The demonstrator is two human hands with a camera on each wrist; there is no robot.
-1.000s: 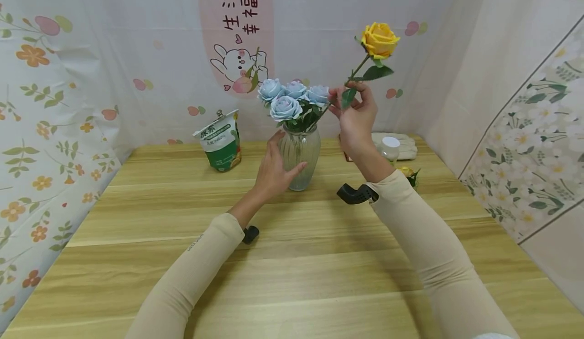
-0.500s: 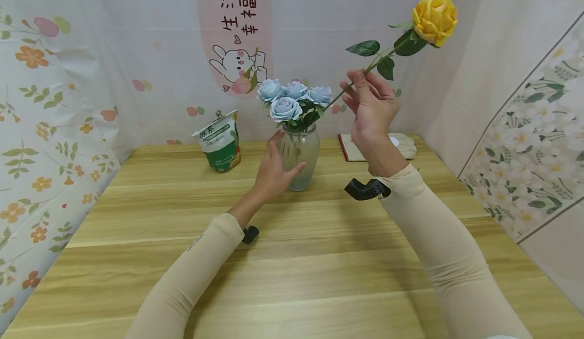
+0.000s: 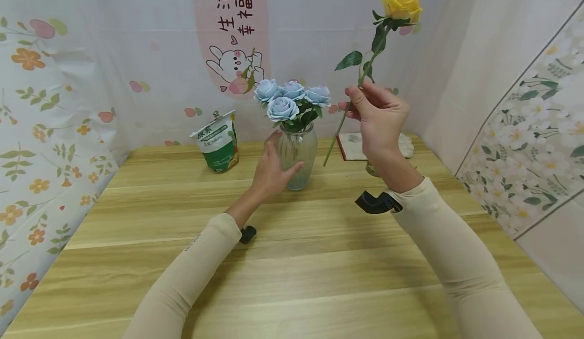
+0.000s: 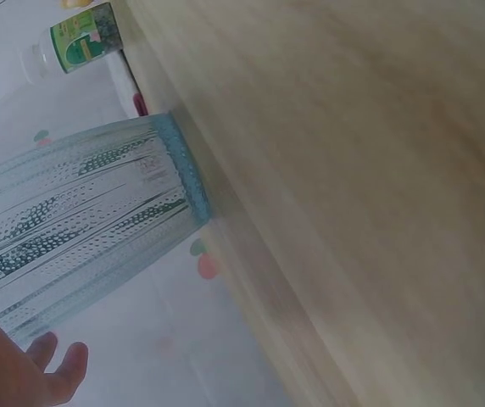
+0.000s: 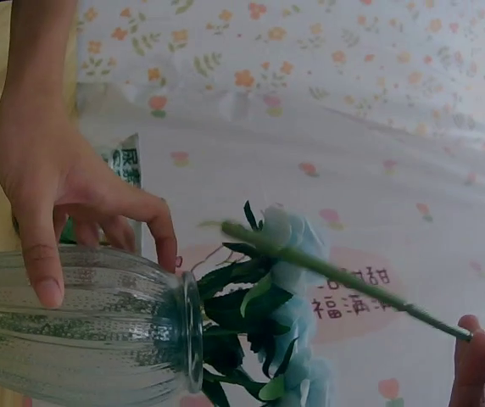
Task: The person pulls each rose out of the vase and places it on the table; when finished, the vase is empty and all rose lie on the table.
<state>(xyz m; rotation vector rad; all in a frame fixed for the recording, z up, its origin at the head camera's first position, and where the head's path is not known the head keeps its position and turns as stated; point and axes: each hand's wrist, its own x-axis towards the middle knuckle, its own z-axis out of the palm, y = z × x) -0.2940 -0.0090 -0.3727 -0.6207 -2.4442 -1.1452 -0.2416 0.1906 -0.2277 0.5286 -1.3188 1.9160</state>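
A ribbed clear glass vase (image 3: 298, 159) stands upright on the table, with several pale blue roses (image 3: 283, 109) bunched above its rim. My left hand (image 3: 272, 169) holds the vase at its left side, the thumb across the front. In the right wrist view that left hand (image 5: 64, 182) has its thumb on the glass. My right hand (image 3: 382, 121) pinches the stem of a yellow rose (image 3: 403, 4) between thumb and fingers. The rose tilts up to the right, and its bare stem end (image 3: 329, 151) hangs in front of the table's back, right of the vase.
A green and white pouch (image 3: 221, 145) stands behind on the left. Behind my right hand lie pale gloves (image 3: 351, 146) with a red edge. A labelled bottle (image 4: 81, 38) shows in the left wrist view. Patterned cloth (image 3: 150, 50) closes off the back.
The right hand has moved right with the yellow rose. Its stem has come out from among the blue roses and now hangs apart from the vase. The left hand has stayed put.
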